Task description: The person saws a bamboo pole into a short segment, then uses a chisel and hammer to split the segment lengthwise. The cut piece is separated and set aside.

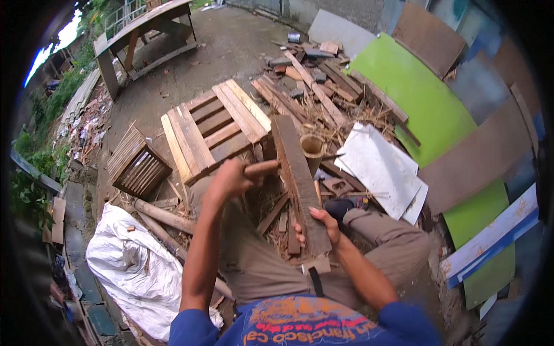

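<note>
My left hand [232, 181] is closed around a thick round wooden handle [262, 168]. The handle's far end meets the left side of a long brown wooden plank [299, 181], and whatever tool head it may have is hidden. That plank stands tilted in front of me, its lower end near my lap. My right hand [326, 226] grips it low down, with the thumb on the face and fingers on the other edge. Beyond my left hand is a slatted wooden pallet-like frame [187, 135].
A smaller slatted crate [138, 161] and a white sack [135, 248] lie to the left. Scrap boards and rubble [323, 75] are piled ahead. White sheets [381, 170] and a green panel [412, 98] lie right. A wooden workbench [147, 26] stands far left.
</note>
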`<action>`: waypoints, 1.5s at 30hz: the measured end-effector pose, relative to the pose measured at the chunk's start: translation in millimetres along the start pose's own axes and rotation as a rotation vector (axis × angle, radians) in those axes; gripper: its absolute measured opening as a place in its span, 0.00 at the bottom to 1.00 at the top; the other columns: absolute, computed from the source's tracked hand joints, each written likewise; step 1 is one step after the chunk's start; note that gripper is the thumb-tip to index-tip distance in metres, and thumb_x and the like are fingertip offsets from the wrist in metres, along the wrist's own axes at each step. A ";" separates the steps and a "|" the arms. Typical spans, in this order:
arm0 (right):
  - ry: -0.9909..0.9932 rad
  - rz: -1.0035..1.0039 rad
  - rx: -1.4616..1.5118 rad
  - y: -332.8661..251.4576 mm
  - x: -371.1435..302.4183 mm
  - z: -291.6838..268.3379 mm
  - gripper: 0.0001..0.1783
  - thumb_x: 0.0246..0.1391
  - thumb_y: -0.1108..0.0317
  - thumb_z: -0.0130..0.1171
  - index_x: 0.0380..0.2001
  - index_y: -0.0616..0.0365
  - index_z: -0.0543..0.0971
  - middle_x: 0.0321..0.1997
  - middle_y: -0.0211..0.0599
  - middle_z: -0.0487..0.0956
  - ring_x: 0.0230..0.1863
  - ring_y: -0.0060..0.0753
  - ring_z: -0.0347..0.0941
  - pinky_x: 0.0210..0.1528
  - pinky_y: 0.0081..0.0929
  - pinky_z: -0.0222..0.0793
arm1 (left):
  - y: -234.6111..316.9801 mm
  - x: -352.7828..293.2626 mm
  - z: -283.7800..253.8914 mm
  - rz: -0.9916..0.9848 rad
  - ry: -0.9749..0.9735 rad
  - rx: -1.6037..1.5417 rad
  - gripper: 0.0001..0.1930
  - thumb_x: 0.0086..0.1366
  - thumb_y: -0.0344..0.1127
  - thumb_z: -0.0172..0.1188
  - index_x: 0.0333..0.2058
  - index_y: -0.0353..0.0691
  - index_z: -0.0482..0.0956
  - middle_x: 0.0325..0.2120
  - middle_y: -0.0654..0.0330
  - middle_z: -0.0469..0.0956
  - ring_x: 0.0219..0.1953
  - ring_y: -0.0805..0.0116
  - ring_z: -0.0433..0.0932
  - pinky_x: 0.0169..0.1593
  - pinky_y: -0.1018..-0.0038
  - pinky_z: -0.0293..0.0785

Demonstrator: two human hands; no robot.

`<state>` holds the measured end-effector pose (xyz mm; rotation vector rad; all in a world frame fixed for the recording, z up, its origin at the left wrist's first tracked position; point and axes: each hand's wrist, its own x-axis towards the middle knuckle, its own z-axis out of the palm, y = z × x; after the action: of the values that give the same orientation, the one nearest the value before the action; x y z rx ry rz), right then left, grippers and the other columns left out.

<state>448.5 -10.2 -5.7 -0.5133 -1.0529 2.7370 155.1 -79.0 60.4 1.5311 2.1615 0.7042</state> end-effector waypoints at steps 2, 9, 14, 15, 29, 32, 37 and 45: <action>-0.194 0.060 0.322 -5.4 6.5 2.0 0.32 0.66 0.45 0.47 0.60 0.61 0.66 0.40 0.46 0.78 0.38 0.38 0.79 0.40 0.41 0.81 | -0.7 -3.4 8.8 -0.020 0.027 0.145 0.21 0.46 0.46 0.77 0.36 0.38 0.86 0.32 0.46 0.83 0.37 0.46 0.83 0.42 0.59 0.78; 0.190 0.036 -0.346 -38.0 1.5 -7.0 0.33 0.69 0.44 0.45 0.63 0.61 0.66 0.51 0.44 0.78 0.46 0.36 0.79 0.47 0.36 0.78 | 7.0 8.8 -2.9 -0.042 -0.064 0.106 0.18 0.48 0.39 0.73 0.37 0.36 0.86 0.32 0.43 0.83 0.38 0.45 0.83 0.44 0.58 0.78; 0.410 -0.181 -0.914 -57.0 -11.4 26.9 0.39 0.50 0.51 0.73 0.55 0.70 0.72 0.47 0.41 0.80 0.47 0.30 0.77 0.54 0.27 0.70 | 31.9 5.9 -3.1 -0.109 -0.102 0.252 0.21 0.47 0.41 0.73 0.36 0.32 0.85 0.32 0.40 0.83 0.38 0.44 0.83 0.44 0.57 0.79; 0.403 -0.247 -0.910 -64.8 -13.8 38.2 0.37 0.51 0.53 0.72 0.54 0.69 0.72 0.47 0.41 0.80 0.46 0.30 0.77 0.54 0.28 0.71 | 25.4 5.8 -1.2 -0.109 -0.090 0.229 0.21 0.47 0.42 0.74 0.36 0.31 0.85 0.32 0.40 0.83 0.38 0.44 0.83 0.43 0.57 0.79; 0.479 -0.130 -0.992 -5.5 -40.1 15.0 0.31 0.54 0.55 0.65 0.54 0.67 0.76 0.52 0.49 0.81 0.50 0.41 0.80 0.55 0.33 0.72 | -19.5 17.8 24.2 0.005 0.002 0.122 0.17 0.49 0.40 0.72 0.37 0.38 0.86 0.32 0.44 0.83 0.36 0.44 0.83 0.44 0.56 0.79; 0.430 -0.210 -0.913 -51.0 -45.1 74.0 0.30 0.51 0.61 0.67 0.53 0.69 0.74 0.49 0.48 0.81 0.50 0.35 0.79 0.54 0.32 0.72 | -10.8 10.4 25.2 -0.041 -0.042 0.106 0.19 0.48 0.42 0.74 0.38 0.40 0.86 0.33 0.45 0.84 0.39 0.45 0.83 0.46 0.56 0.78; 0.335 -0.686 -0.951 -87.8 -31.1 97.7 0.25 0.43 0.70 0.70 0.45 0.68 0.75 0.37 0.38 0.80 0.36 0.26 0.77 0.41 0.27 0.74 | -5.2 9.4 15.0 -0.006 -0.039 0.127 0.21 0.46 0.45 0.76 0.37 0.40 0.85 0.33 0.46 0.84 0.39 0.45 0.83 0.46 0.56 0.79; 0.500 -0.140 -1.114 -7.7 -37.6 9.4 0.32 0.49 0.52 0.70 0.49 0.68 0.78 0.40 0.45 0.84 0.41 0.32 0.81 0.49 0.31 0.75 | -23.7 7.0 72.2 0.086 -0.109 0.134 0.54 0.46 0.44 0.76 0.70 0.38 0.55 0.67 0.46 0.64 0.66 0.49 0.67 0.64 0.52 0.68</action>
<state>480.1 -20.5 15.6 -1.0959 -2.2167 1.5152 177.3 -66.4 -11.4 1.6979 2.1104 0.4982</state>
